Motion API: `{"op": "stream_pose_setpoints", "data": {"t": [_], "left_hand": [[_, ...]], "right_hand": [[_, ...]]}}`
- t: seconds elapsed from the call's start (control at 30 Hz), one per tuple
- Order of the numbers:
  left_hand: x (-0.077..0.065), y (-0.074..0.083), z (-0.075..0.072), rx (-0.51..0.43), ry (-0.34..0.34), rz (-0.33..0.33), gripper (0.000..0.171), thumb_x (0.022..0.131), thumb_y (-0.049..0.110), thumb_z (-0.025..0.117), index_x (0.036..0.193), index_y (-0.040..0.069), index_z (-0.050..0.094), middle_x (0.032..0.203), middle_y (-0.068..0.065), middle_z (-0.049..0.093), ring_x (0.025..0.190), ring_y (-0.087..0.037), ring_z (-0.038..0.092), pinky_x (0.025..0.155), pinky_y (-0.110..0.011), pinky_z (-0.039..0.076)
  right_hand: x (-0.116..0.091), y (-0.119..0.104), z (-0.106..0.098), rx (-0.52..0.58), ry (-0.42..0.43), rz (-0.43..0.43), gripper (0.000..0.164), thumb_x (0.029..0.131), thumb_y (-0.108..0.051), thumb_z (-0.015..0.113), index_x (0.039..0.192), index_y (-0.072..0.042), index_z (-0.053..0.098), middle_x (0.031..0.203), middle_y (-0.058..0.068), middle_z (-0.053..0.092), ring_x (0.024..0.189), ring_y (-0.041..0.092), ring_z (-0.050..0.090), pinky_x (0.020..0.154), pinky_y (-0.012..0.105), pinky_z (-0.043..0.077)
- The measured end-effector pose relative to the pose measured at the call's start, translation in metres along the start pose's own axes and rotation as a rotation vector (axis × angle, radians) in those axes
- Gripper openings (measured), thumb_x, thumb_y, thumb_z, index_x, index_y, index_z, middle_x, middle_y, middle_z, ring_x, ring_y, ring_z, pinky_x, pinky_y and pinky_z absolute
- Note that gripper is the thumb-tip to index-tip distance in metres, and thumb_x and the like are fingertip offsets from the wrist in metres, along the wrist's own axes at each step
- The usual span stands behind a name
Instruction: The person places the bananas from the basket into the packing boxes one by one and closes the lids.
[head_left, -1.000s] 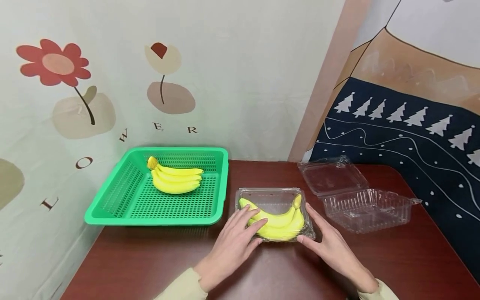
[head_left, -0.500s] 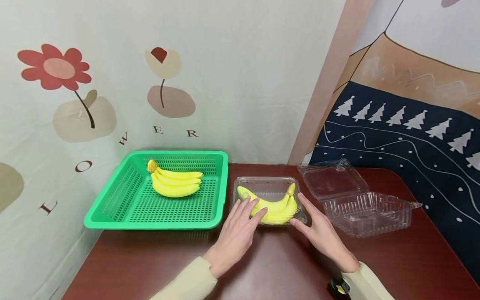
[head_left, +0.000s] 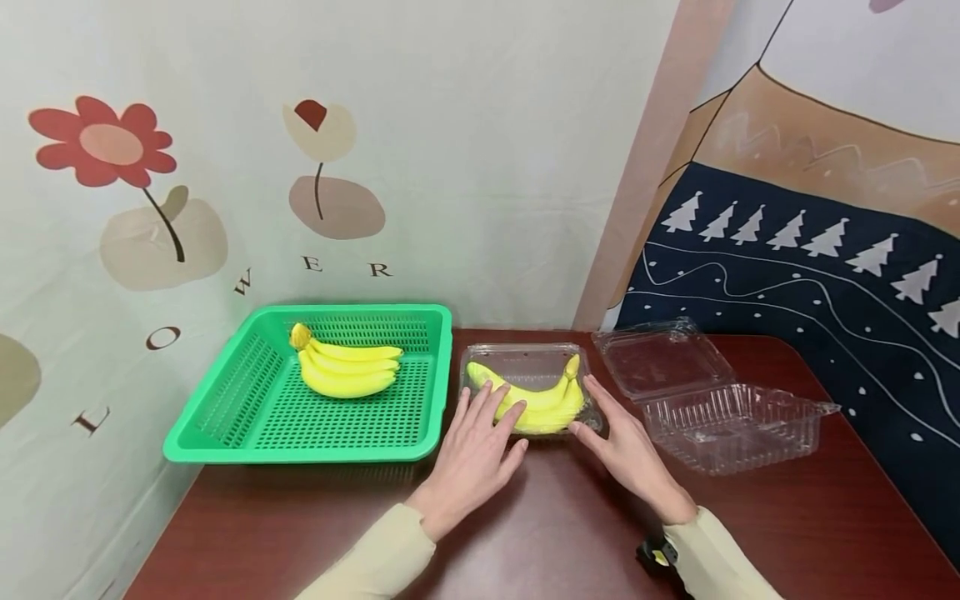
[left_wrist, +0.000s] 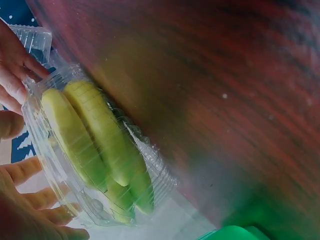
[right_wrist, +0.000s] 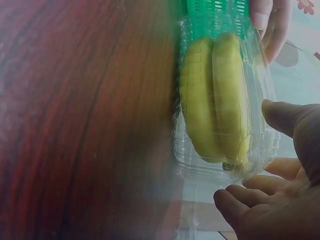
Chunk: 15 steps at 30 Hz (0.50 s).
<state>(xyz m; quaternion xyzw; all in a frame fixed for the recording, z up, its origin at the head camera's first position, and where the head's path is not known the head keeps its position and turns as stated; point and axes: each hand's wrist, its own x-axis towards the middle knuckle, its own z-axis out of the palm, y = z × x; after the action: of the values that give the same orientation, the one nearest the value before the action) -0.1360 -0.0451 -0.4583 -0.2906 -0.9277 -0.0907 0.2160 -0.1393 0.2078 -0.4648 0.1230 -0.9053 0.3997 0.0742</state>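
A closed clear plastic clamshell container (head_left: 517, 357) lies on the table with a bunch of yellow, green-tipped bananas (head_left: 551, 413) inside. My left hand (head_left: 472, 457) rests its spread fingers over the lid's front left part. At the right side, my right hand (head_left: 628, 452) has thumb and fingers along the container's edge. In the right wrist view, the thumb (right_wrist: 282, 116) is at the lid and the other fingers reach along the end wall. The left wrist view shows the bananas (left_wrist: 95, 135) through the ribbed plastic.
On the left stands a green perforated basket (head_left: 300, 455) holding another banana bunch (head_left: 347, 371). An opened clear clamshell container (head_left: 731, 433) sits to the right, its lid (head_left: 663, 362) folded back. Printed cloth (head_left: 480, 167) hangs behind the brown table (head_left: 555, 533).
The container with the bananas has slid away from me and a little to the left, both hands moving along with it. The basket and the opened container stay in place.
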Motion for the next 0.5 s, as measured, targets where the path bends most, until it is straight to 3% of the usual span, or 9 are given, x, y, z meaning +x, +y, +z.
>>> {"op": "stream_pose_setpoints", "data": {"t": [0.17, 0.4, 0.5], "left_hand": [[0.001, 0.002, 0.001, -0.007, -0.025, -0.021, 0.053, 0.098, 0.047, 0.063, 0.140, 0.014, 0.064, 0.151, -0.017, 0.052, 0.146, -0.039, 0.041, 0.121, -0.060, 0.026], [0.005, 0.010, -0.001, -0.051, 0.035, 0.014, 0.059, 0.096, 0.051, 0.062, 0.140, 0.012, 0.062, 0.152, -0.018, 0.050, 0.146, -0.041, 0.040, 0.121, -0.062, 0.026], [0.010, 0.017, -0.004, -0.071, 0.063, 0.042, 0.059, 0.096, 0.051, 0.062, 0.140, 0.011, 0.061, 0.153, -0.018, 0.049, 0.147, -0.040, 0.039, 0.121, -0.061, 0.026]], "right_hand": [[-0.005, -0.003, -0.004, -0.026, -0.009, 0.011, 0.078, 0.097, -0.033, 0.074, 0.160, -0.005, 0.037, 0.165, 0.018, 0.034, 0.149, 0.037, 0.037, 0.116, 0.060, 0.035], [-0.031, -0.023, -0.032, -0.110, 0.014, -0.006, 0.074, 0.099, -0.037, 0.071, 0.161, -0.012, 0.039, 0.167, 0.010, 0.032, 0.149, 0.035, 0.038, 0.112, 0.063, 0.038], [-0.045, -0.036, -0.050, -0.165, 0.063, -0.055, 0.071, 0.099, -0.036, 0.072, 0.160, -0.015, 0.042, 0.166, 0.005, 0.035, 0.147, 0.033, 0.041, 0.115, 0.050, 0.040]]}}
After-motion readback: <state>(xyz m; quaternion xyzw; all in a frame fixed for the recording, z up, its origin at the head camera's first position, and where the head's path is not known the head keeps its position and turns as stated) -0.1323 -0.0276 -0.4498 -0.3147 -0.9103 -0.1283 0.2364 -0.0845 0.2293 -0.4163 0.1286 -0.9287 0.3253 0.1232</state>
